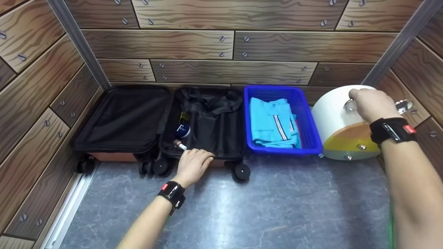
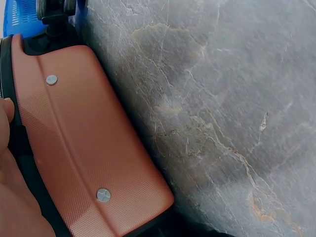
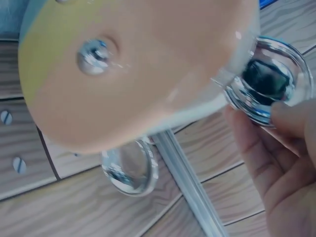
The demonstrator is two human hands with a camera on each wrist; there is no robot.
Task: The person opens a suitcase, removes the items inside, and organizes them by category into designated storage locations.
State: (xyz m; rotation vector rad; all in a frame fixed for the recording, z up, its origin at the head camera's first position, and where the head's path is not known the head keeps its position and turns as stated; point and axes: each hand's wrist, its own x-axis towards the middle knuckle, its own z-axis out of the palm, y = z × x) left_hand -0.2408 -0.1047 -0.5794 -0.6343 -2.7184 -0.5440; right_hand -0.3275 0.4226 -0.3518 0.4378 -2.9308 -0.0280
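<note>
At centre frame, an open suitcase [image 1: 204,117] lies on the grey floor [image 1: 277,207] with a hand on its near edge.
Left hand [image 1: 192,165] rests over the suitcase rim, fingers bent across the edge; a firm grasp cannot be confirmed. Right hand [image 1: 372,103], upper right of the frame, has its fingers curled round a shiny metal ring [image 3: 269,81] on the white round case [image 1: 337,121]. Between suitcase and case sits a blue basket [image 1: 309,131] containing folded turquoise clothes [image 1: 271,122].
</note>
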